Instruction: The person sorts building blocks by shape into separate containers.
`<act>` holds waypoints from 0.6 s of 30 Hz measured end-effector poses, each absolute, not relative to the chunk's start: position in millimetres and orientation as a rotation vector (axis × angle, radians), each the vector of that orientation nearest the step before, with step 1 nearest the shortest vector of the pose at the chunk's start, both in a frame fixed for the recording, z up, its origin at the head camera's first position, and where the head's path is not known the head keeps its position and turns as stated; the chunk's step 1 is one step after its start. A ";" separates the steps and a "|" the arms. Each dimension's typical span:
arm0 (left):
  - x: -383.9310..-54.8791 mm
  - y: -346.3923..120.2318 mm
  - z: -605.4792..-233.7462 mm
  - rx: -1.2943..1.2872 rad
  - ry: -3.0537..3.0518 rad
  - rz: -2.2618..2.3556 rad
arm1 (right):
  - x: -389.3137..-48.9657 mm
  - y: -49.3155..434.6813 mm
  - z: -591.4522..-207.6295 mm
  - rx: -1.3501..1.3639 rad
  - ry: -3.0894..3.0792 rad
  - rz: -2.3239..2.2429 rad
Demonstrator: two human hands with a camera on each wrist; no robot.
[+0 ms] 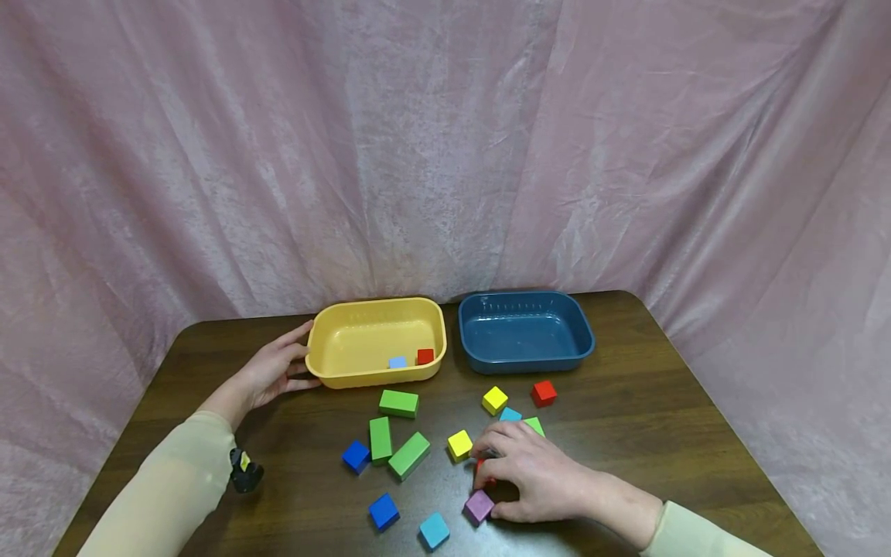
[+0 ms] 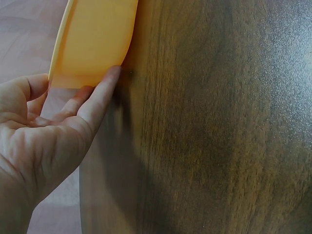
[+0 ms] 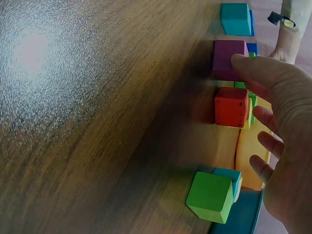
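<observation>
A yellow tray (image 1: pixel 376 381) stands at the back of the table, with a red cube (image 1: pixel 425 357) and a light blue block (image 1: pixel 397 362) inside. My left hand (image 1: pixel 277 367) rests against its left end, the fingers mostly straight along the wall (image 2: pixel 92 44). Over the blocks at front right, my right hand (image 1: pixel 532 473) pinches a purple cube (image 1: pixel 478 507) between thumb and index finger. The cube still sits among the others, beside a red cube (image 3: pixel 231 107) partly hidden under the hand. The other right fingers are loosely bent and hold nothing.
A dark blue tray (image 1: pixel 527 365) stands right of the yellow one. Green blocks (image 1: pixel 409 456), blue cubes (image 1: pixel 384 512), yellow cubes (image 1: pixel 495 401), a teal cube (image 1: pixel 435 531) and a red cube (image 1: pixel 544 394) lie about. A pink curtain (image 1: pixel 445 155) hangs behind the table.
</observation>
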State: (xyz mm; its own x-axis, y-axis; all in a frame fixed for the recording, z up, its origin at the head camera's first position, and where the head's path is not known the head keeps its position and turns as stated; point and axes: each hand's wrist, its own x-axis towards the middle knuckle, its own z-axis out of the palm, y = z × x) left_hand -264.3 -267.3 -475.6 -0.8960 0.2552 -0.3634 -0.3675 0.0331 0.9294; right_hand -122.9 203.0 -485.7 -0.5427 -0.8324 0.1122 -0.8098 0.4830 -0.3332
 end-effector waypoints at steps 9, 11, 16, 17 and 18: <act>-265.3 -268.2 -476.8 -0.113 1.890 1.910 | -121.8 200.7 -487.6 -1.481 2.669 -0.548; -265.5 -268.3 -477.0 -0.115 1.888 1.910 | -121.8 199.8 -488.1 -1.480 2.667 -0.560; -265.5 -268.0 -477.3 -0.119 1.887 1.911 | -121.3 199.4 -485.9 -1.456 2.648 -0.625; -265.4 -268.0 -477.2 -0.117 1.887 1.911 | -121.1 199.6 -484.8 -1.451 2.645 -0.641; -265.3 -267.9 -477.1 -0.117 1.888 1.910 | -121.0 199.7 -483.5 -1.447 2.644 -0.655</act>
State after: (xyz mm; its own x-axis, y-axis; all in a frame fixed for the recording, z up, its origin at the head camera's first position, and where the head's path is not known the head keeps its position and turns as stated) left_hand -265.3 -267.9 -477.1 -0.8955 0.2528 -0.3663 -0.3692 0.0376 0.9286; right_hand -121.0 199.7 -483.5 -0.5588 -0.8156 0.1501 -0.7913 0.4703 -0.3908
